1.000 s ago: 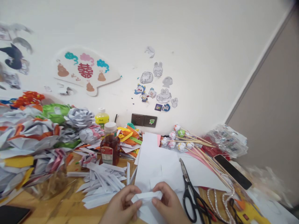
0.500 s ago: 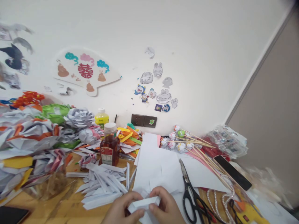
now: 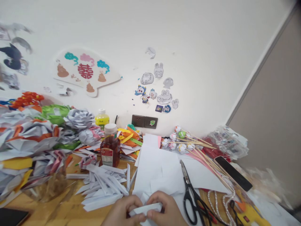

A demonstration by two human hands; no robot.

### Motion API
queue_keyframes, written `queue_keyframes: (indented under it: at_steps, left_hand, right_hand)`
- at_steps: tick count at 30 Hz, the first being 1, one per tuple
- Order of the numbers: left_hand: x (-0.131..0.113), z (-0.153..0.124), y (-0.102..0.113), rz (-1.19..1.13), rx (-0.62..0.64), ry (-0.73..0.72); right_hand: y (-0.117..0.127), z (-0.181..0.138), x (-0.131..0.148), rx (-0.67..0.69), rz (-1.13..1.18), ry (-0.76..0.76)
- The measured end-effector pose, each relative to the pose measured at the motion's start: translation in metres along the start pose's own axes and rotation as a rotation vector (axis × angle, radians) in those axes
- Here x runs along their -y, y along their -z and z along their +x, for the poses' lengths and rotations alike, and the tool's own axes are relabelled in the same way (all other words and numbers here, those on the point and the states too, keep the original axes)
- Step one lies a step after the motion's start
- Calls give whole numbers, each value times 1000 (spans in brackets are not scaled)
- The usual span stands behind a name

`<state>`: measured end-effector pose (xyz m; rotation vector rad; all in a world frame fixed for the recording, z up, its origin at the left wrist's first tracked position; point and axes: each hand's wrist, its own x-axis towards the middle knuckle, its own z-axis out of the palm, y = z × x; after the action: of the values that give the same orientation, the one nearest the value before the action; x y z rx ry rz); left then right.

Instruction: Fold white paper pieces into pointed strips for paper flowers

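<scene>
A yellowish-brown wooden table (image 3: 70, 213) carries a loose heap of folded white paper strips (image 3: 103, 188). Behind it stands a clear bottle of reddish-brown liquid with a white cap (image 3: 110, 150). Flat white paper sheets (image 3: 155, 163) spread alongside; a flat black rectangular object (image 3: 11, 216) lies near left.

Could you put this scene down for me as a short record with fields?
Left hand: grips left end of folded white paper
Right hand: grips its right end
Left of hands: pile of folded paper strips
Right of hands: black-handled scissors
Beyond hands: white sheets
Behind strips: bottle of reddish-brown liquid
Wall: dark socket plate, stuck-on pictures
</scene>
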<state>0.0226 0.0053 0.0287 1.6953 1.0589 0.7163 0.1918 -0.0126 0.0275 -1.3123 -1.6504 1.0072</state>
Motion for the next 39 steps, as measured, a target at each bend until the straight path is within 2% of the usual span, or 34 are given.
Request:
queue_keyframes:
  at_steps: [10, 14, 19, 22, 31, 34, 39]
  left_hand:
    - [-3, -2, 0, -87, 49, -21]
    - [-5, -3, 0, -139, 57, 33]
    - [-5, -1, 0, -243, 22, 89]
    - [-3, -1, -1, -262, 12, 101]
    - [4, 3, 3, -327, 39, 74]
    - [9, 6, 5, -386, 66, 64]
    - [8, 7, 6, -432, 83, 72]
  right_hand:
    - [3, -1, 5, 37, 11, -9]
    - [4, 0, 1, 51, 10, -3]
    - [4, 1, -13, 129, 249, -85]
    - [4, 2, -14, 165, 392, -85]
    - [3, 7, -14, 173, 560, -69]
    - [4, 7, -11, 152, 566, -92]
    - [7, 4, -1, 75, 421, -140]
